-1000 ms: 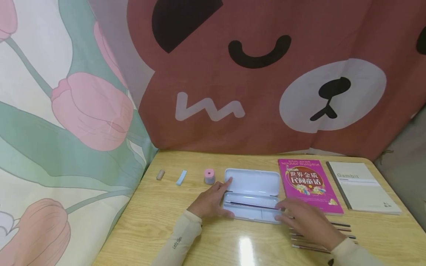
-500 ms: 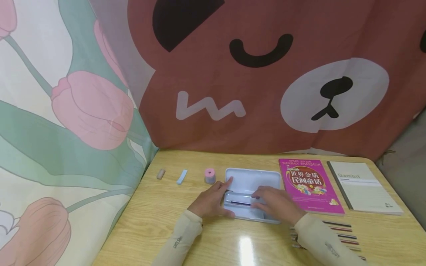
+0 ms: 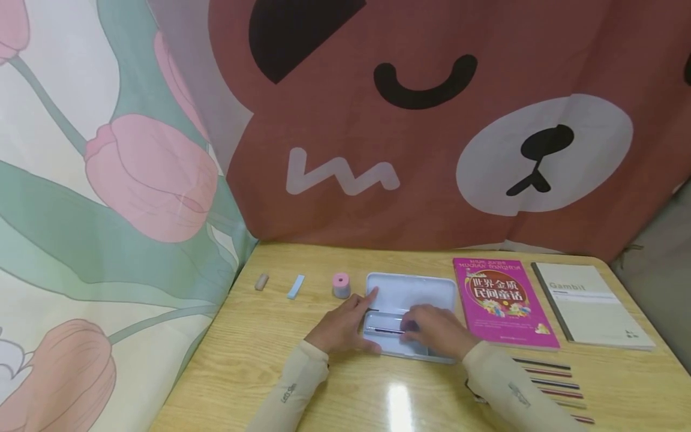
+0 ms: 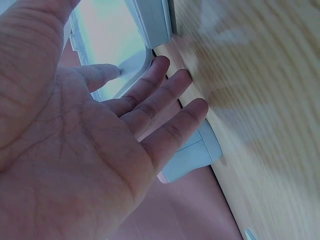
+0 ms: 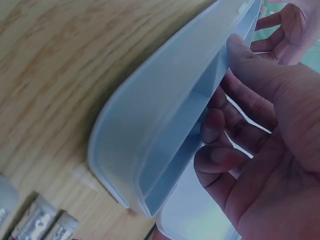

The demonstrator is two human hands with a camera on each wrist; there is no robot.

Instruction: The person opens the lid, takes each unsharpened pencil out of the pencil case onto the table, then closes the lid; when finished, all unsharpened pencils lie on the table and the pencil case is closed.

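The pale blue pencil case (image 3: 410,294) lies with its lid up in the middle of the table. A dark pencil (image 3: 384,330) rests lengthwise in its back compartment, partly covered by my right hand (image 3: 434,330). Bent fingers of that hand reach into the case; the right wrist view shows its thumb (image 5: 250,62) over the tray. Whether they grip the pencil is hidden. My left hand (image 3: 342,327) steadies the case's left end, thumb at the front edge and index finger against the lid. Its other fingers extend loosely in the left wrist view, beside the case (image 4: 152,22).
Several pencils (image 3: 556,384) lie in a row at the right front, beside my right sleeve. Behind them are a magenta book (image 3: 496,300) and a grey notebook (image 3: 588,306). Left of the case stand a pink-topped cylinder (image 3: 341,285), a light blue strip (image 3: 296,287) and a brownish eraser-like block (image 3: 261,282).
My right hand has moved left from the case's right end to over its middle, and its fingers have bent further down into it. The left hand has stayed put.
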